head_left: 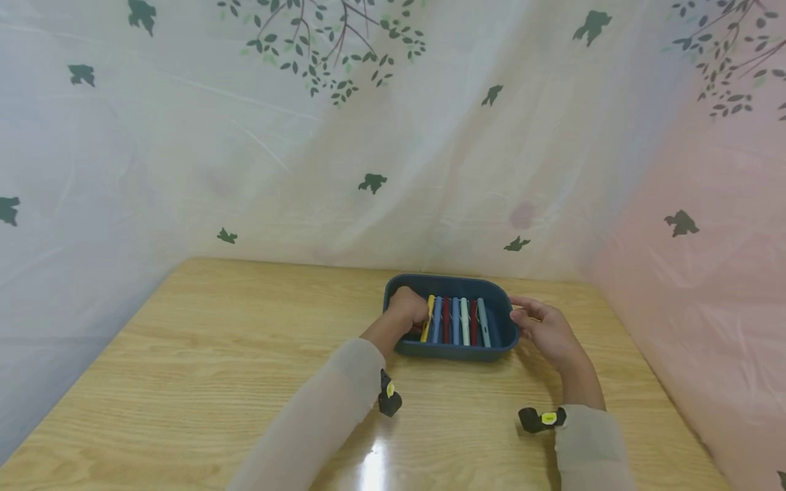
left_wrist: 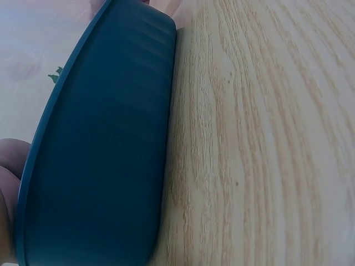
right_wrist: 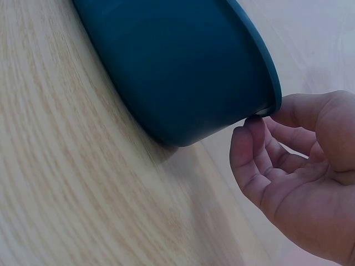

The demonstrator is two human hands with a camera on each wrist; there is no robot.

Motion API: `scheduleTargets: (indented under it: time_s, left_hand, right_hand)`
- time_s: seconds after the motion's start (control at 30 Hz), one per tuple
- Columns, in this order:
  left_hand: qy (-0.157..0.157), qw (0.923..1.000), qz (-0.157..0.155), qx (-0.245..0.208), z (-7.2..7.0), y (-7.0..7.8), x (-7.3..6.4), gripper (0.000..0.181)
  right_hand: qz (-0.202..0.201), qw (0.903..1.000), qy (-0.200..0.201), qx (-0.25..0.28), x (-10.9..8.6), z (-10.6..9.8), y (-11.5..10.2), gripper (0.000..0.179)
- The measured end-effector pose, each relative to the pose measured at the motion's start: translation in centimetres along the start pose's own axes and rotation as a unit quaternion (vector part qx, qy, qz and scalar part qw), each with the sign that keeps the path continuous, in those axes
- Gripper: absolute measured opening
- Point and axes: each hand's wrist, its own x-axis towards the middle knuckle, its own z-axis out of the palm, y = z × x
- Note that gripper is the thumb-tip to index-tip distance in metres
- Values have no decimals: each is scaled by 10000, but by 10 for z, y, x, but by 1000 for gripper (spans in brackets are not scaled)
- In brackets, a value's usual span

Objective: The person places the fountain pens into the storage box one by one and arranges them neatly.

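Note:
A dark blue rounded tray point(head_left: 451, 352) stands on the table, with a row of several pens lying side by side in it. From the left these are a yellow pen point(head_left: 426, 333), then blue, dark red, a pale pen point(head_left: 464, 322), dark red again, and a grey-blue pen point(head_left: 484, 323). My left hand point(head_left: 408, 308) reaches inside the left end, fingers curled down against the yellow pen; its fingertips are hidden, so a grip on it cannot be told. My right hand point(right_wrist: 310, 160) pinches the tray's rim at the right end between thumb and fingers.
The wooden table point(head_left: 245, 382) extends around the tray. A pale curtain point(head_left: 295, 170) with leaf and bird prints hangs behind its far edge, and a pinkish sheet point(head_left: 706, 293) hangs on the right. Small black cameras point(head_left: 389, 395) sit on both wrists.

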Motion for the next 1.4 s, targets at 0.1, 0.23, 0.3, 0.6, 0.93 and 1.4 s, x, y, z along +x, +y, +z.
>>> scheduleTargets:
  time_s: [0.1, 0.23, 0.3, 0.6, 0.93, 1.4]
  left_hand:
    - [-18, 10000, -39, -10, -1, 1, 0, 20]
    - [-45, 10000, -33, -40, -2, 1, -1, 17]
    - [-51, 10000, -12, -17, -2, 1, -1, 14]
    - [-110, 9995, 228, -179, -9, 9, -9, 30]
    - [-384, 9952, 676, -597, -24, 21, -21, 42]
    - [-411, 9854, 1635, -219, -59, 26, -36, 41]
  right_hand:
    - [-6, 10000, -1, -11, 0, 0, -1, 48]
    - [-24, 10000, 6, -42, 0, 0, -1, 48]
    - [-26, 10000, 6, -52, 0, 0, -1, 48]
    - [-45, 10000, -1, 11, -1, 0, 0, 47]
    - [-99, 9999, -38, 73, -2, 0, 0, 46]
    - [-102, 9999, -19, 41, -1, 0, 2, 46]
